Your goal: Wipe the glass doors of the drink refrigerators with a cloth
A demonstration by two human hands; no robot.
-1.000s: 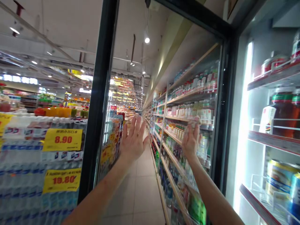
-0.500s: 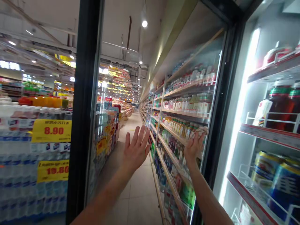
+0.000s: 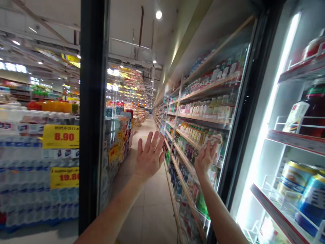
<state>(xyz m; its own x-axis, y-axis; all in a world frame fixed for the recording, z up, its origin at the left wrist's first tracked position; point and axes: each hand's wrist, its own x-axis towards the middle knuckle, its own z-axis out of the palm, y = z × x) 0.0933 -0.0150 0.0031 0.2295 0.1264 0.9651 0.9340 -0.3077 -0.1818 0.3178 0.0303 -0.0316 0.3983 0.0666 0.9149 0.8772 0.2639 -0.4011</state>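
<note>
In right hand (image 3: 205,159), cloth (image 3: 216,139), slanting up-right

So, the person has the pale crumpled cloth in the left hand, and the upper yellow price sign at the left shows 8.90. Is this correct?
Not quite: the head view shows the pale crumpled cloth in the right hand, while the left hand is spread open without it. The upper yellow price sign at the left does show 8.90.
</note>
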